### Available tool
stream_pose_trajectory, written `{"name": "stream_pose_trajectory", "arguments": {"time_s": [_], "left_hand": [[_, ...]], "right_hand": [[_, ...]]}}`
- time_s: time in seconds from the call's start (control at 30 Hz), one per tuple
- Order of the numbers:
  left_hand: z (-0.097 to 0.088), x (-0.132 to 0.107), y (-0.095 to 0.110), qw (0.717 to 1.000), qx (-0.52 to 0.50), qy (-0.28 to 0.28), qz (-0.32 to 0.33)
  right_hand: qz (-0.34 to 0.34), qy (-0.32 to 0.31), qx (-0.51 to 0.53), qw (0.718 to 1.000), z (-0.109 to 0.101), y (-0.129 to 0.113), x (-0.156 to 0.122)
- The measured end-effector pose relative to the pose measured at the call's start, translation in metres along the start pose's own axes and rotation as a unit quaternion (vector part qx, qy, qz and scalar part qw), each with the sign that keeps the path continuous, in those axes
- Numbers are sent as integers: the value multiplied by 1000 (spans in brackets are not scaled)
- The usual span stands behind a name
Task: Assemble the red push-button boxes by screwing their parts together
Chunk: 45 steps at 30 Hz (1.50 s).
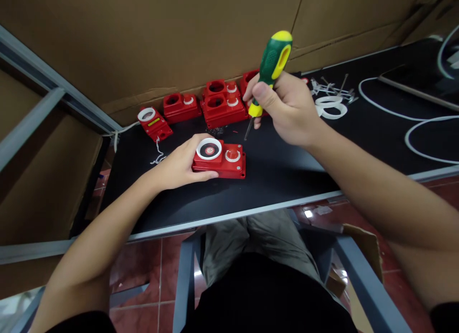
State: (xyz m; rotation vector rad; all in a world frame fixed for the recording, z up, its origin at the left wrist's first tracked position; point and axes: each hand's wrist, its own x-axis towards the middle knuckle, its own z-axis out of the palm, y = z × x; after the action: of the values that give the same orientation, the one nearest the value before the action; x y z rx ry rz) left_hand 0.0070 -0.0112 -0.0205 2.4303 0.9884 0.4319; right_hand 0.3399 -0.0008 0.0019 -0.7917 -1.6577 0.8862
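My left hand grips the left end of a red plastic box lying on the black table; the box has a white ring with a dark centre and a small red button on top. My right hand is closed around a green and yellow screwdriver, held upright above the table, its tip pointing down just behind and to the right of the box. The tip is clear of the box.
Several more red boxes line the back of the table against a cardboard wall, one apart at the left. White rings, metal pins and a white cord lie to the right. A small dark pile of screws sits behind the held box.
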Motion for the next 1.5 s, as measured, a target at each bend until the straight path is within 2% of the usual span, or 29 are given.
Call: {"name": "stream_pose_trajectory", "arguments": {"time_s": [0.13,0.37,0.67,0.9,1.07,1.23,1.5], "left_hand": [[-2,0,3,1000,1,-2,-16],[-3,0,9,999,9,-6,-32],[-4,1,9,999,0,-7,-36],[-5,1,11,999,8,-14,-38],[-6,0,9,999,17,-16,-34],[-5,0,8,1000,9,-13,-23],[-5,0,8,1000,12,-14,-24]], "right_hand": [[10,-1,8,1000,5,5,-3],[43,-38,-15,998,5,7,-4],[25,-35,-27,999,3,8,0],[25,-91,6,996,-2,15,4],[38,-94,-23,995,-8,11,4],[7,-89,-53,995,-16,8,7],[9,-119,-90,989,-23,6,3]]}}
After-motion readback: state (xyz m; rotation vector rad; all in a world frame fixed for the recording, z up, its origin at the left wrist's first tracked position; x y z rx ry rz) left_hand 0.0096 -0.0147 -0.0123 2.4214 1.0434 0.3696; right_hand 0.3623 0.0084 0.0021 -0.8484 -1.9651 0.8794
